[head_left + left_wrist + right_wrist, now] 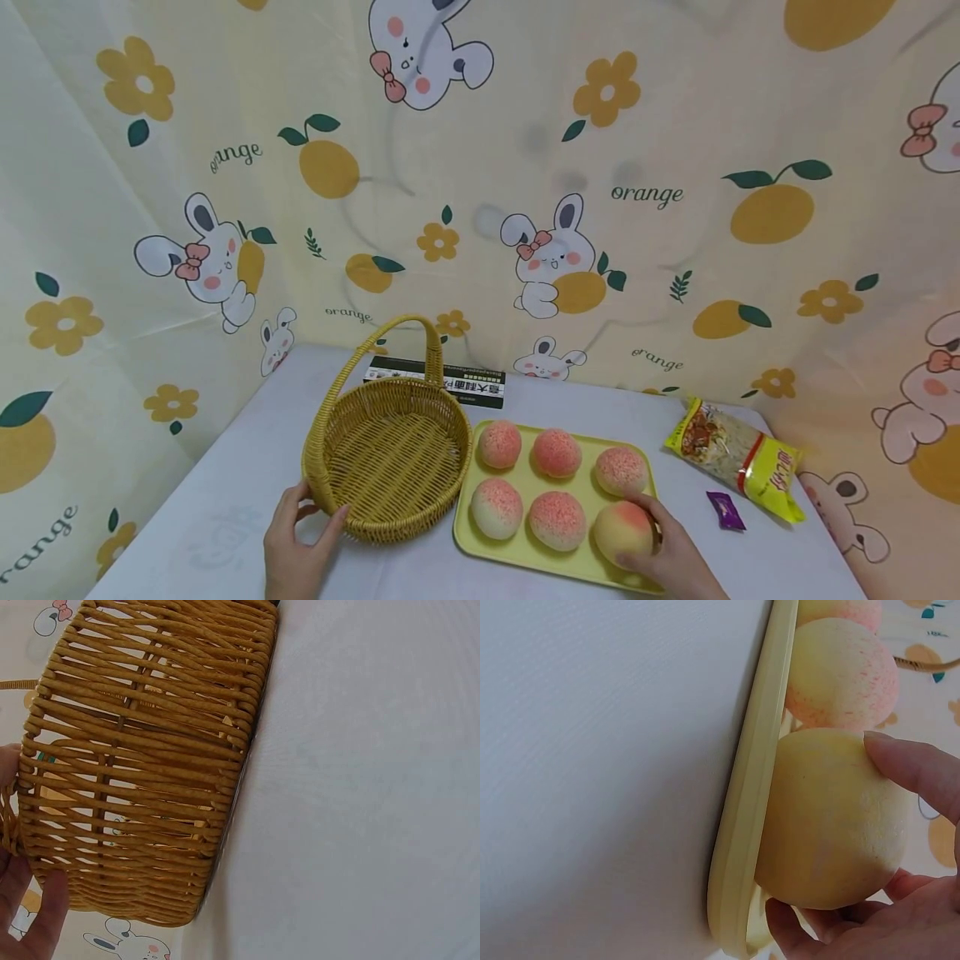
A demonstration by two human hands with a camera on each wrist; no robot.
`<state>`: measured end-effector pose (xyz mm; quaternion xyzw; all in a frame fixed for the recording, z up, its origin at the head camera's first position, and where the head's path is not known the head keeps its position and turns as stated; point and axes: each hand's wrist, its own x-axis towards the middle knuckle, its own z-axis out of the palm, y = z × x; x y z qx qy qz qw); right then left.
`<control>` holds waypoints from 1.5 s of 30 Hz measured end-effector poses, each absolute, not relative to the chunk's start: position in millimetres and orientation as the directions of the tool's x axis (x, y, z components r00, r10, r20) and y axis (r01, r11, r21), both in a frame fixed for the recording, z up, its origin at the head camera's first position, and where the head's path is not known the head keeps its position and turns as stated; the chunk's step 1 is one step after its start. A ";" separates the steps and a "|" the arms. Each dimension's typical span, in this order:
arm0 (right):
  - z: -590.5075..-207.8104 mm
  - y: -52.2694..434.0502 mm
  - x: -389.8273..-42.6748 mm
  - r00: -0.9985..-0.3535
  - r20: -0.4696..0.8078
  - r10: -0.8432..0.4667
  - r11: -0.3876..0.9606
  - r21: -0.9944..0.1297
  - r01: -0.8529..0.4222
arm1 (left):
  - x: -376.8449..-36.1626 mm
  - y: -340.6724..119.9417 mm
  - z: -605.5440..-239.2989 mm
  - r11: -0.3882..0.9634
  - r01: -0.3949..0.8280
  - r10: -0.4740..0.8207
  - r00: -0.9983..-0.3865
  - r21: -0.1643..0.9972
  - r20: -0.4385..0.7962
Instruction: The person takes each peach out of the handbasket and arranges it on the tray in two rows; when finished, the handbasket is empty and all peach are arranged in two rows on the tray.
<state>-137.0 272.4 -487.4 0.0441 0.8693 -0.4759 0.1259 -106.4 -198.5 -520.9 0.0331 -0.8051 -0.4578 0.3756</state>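
Two hands sit at the bottom of the head view. Low and right of the middle, the right hand curls its fingers round a peach bun that sits on the near right corner of the yellow tray. Low and left of the middle, the left hand grips the near rim of the woven basket, thumb on the wall. Five more pink buns sit on the tray, close but not touching much. To do this well, I think the right hand should squeeze softly so the bun does not squash, and lift it straight up so it misses the tray edge, while the other hand keeps the basket from sliding. Some things are hard to see. A dark box behind the basket is partly hidden and its words are too small to read. At the right, a noodle bag and a small purple packet lie on the white table. Both wrists are cut off at the bottom.
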 end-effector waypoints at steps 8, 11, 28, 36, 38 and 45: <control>-487.2 273.4 -135.7 -0.961 -0.271 -0.053 0.530 -0.823 0.203 | -106.5 -198.9 -521.4 0.588 0.278 -0.396 -0.720 0.759 0.570; -487.3 274.9 -135.0 -0.963 -0.261 -0.065 0.531 -0.826 0.188 | -106.5 -198.9 -521.2 0.591 0.278 -0.395 -0.719 0.757 0.572; -479.0 279.7 -138.4 -0.967 -0.245 -0.075 0.482 -0.858 0.180 | -105.3 -198.2 -518.5 0.587 0.270 -0.397 -0.726 0.763 0.562; -461.7 274.4 -142.5 -0.990 -0.105 -0.091 0.493 -0.869 0.047 | -106.4 -197.7 -517.8 0.577 0.268 -0.398 -0.733 0.772 0.552; -458.6 271.8 -145.1 -0.993 -0.081 -0.091 0.497 -0.867 0.025 | -106.6 -197.6 -518.0 0.578 0.271 -0.396 -0.732 0.770 0.555; -452.2 248.2 -154.7 -0.980 0.170 -0.104 0.554 -0.809 -0.199 | -105.2 -196.6 -516.1 0.577 0.246 -0.409 -0.738 0.779 0.537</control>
